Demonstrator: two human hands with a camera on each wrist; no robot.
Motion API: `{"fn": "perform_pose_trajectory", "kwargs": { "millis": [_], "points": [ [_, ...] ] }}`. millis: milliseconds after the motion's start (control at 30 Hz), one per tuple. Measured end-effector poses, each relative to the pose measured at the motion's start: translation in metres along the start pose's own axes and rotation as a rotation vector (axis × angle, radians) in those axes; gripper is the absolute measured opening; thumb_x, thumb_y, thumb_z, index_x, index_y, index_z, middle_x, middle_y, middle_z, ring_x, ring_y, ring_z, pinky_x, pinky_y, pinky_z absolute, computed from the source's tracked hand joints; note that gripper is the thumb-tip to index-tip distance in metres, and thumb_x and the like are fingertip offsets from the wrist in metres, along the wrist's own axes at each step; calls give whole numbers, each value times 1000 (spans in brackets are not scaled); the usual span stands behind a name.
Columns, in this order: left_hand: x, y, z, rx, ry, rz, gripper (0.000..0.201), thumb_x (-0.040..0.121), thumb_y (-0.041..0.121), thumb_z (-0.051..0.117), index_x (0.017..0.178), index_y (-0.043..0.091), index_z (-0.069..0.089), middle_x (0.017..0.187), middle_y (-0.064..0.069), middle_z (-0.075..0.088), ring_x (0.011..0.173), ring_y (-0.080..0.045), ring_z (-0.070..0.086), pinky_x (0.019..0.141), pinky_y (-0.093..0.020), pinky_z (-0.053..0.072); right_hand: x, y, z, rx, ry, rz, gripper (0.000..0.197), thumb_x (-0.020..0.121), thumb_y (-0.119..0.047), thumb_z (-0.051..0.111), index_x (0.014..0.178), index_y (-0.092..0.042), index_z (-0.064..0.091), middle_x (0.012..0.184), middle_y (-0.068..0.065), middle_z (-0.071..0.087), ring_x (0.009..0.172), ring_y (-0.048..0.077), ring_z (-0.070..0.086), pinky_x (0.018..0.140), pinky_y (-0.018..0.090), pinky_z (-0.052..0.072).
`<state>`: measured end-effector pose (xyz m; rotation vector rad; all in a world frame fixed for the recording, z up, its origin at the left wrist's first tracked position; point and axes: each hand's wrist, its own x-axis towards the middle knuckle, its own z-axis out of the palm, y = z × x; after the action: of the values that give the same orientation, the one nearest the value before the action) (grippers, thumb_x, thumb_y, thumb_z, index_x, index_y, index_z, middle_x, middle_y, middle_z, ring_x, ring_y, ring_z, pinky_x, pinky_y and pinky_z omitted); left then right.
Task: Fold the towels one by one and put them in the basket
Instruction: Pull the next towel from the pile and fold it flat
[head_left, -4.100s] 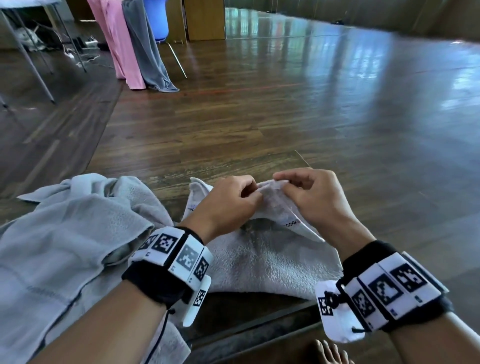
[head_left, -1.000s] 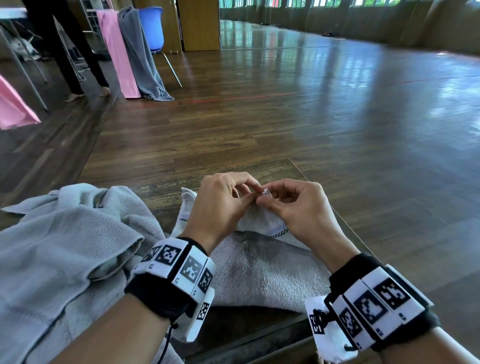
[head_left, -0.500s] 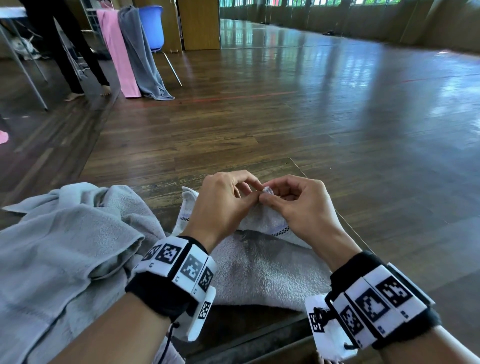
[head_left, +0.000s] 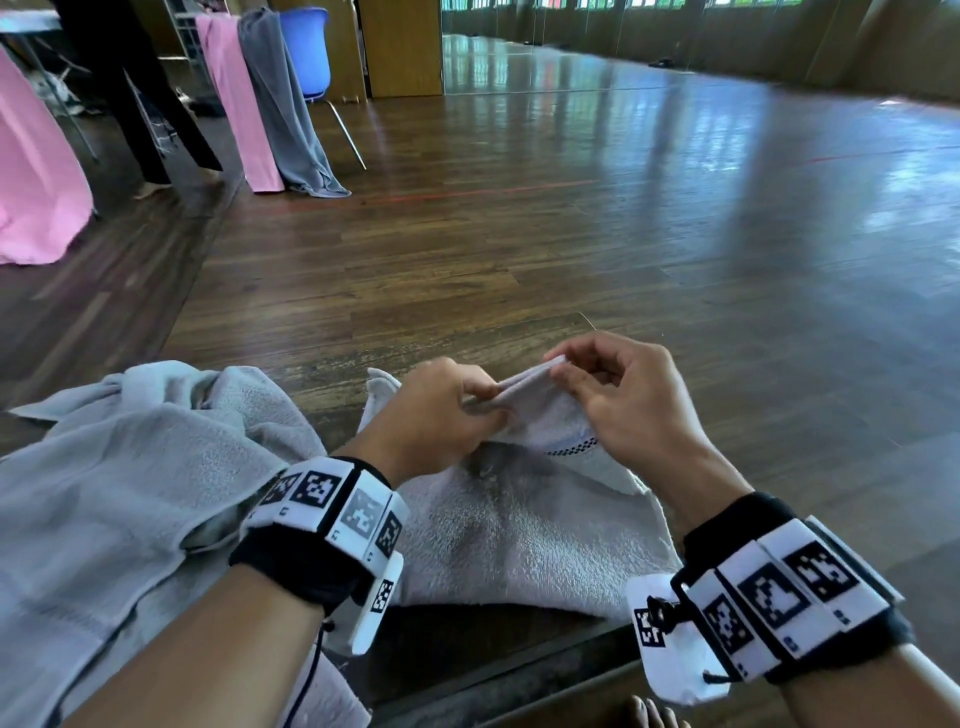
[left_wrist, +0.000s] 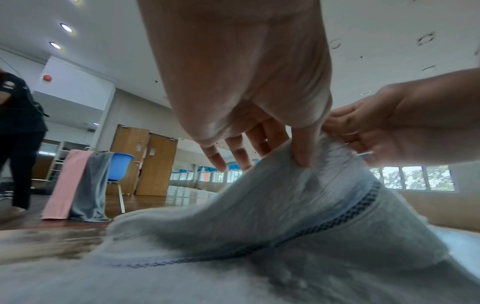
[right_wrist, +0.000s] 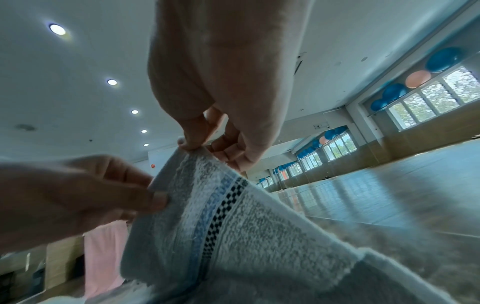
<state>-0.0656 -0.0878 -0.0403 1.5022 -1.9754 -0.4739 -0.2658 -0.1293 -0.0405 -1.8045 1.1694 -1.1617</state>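
Observation:
A small white towel with a blue and black checked band lies on the wooden surface in front of me. Its far edge is lifted. My left hand pinches that edge between thumb and fingers, and my right hand pinches the same edge a little further right and higher. In the left wrist view the left hand has its thumb pressed on the towel. In the right wrist view the right hand pinches the towel's corner. No basket is in view.
A larger grey towel lies crumpled at my left. Beyond, a blue chair carries a pink towel and a grey one. A person's legs stand at far left beside pink cloth. Wooden floor stretches ahead.
My hands were pinching close together at one point of the towel's edge; they have now drawn apart, the right one moving right and up, stretching the edge between them.

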Motion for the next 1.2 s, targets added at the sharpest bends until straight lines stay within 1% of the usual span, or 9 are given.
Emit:
{"fn": "perform_pose_trajectory", "kwargs": {
  "millis": [133, 233, 367, 567, 800, 900, 967, 1067, 1200],
  "points": [
    [-4, -17, -14, 66, 80, -73, 15, 83, 34, 76, 80, 20, 79, 74, 9, 71, 75, -14, 66, 74, -31, 45, 12, 10, -26, -58, 169, 27, 18, 91, -16, 74, 81, -31, 73, 79, -13, 73, 67, -5, 62, 61, 7, 48],
    [-11, -30, -24, 187, 122, -149, 23, 80, 45, 72, 85, 24, 80, 81, 8, 74, 84, -20, 67, 89, -44, 47, 19, 23, -43, -81, 253, 93, 24, 91, -17, 74, 75, -34, 69, 69, -22, 70, 59, -11, 59, 57, 4, 44],
    [-20, -44, -32, 291, 203, -192, 15, 85, 32, 73, 94, 22, 79, 89, 2, 76, 88, -25, 66, 93, -49, 46, 20, 39, -51, -87, 301, 187, 23, 90, -20, 74, 72, -33, 71, 63, -28, 68, 54, -11, 57, 60, 13, 45],
    [-32, -58, -41, 299, 259, -217, 5, 85, 22, 70, 90, 23, 71, 81, 3, 73, 82, -25, 66, 91, -48, 48, 22, 51, -51, -101, 335, 289, 19, 88, -23, 75, 71, -30, 72, 77, -9, 73, 71, 12, 66, 71, 25, 53],
    [-44, -71, -52, 164, 301, -194, 19, 85, 15, 75, 88, 27, 60, 79, 7, 69, 76, -15, 65, 74, -38, 53, 20, 51, -51, -107, 306, 349, 17, 89, -24, 75, 73, -28, 72, 71, -3, 70, 68, 18, 64, 84, 45, 61],
    [-49, -72, -55, 140, 294, -213, 23, 80, 17, 81, 96, 28, 70, 85, 7, 72, 79, -12, 67, 76, -33, 53, 18, 52, -52, -107, 286, 363, 16, 90, -23, 74, 74, -27, 72, 71, -3, 69, 68, 19, 63, 85, 50, 60],
    [-49, -72, -56, 144, 303, -219, 20, 75, 16, 85, 90, 26, 78, 79, 7, 75, 73, -13, 68, 72, -34, 56, 17, 52, -52, -104, 273, 371, 15, 91, -23, 74, 76, -26, 73, 72, -2, 68, 68, 19, 61, 85, 53, 60],
    [-47, -70, -58, 93, 332, -246, 15, 70, 16, 88, 81, 23, 80, 71, 4, 75, 69, -18, 70, 68, -37, 59, 17, 51, -51, -95, 258, 366, 15, 92, -21, 72, 77, -25, 72, 73, -2, 67, 69, 18, 60, 85, 54, 60],
    [-43, -71, -57, -53, 376, -321, 17, 66, 19, 91, 77, 23, 79, 68, 6, 74, 69, -18, 71, 68, -35, 59, 16, 52, -54, -88, 287, 343, 14, 93, -20, 72, 80, -26, 72, 76, -4, 69, 66, 12, 60, 84, 45, 60]
  ]
}}
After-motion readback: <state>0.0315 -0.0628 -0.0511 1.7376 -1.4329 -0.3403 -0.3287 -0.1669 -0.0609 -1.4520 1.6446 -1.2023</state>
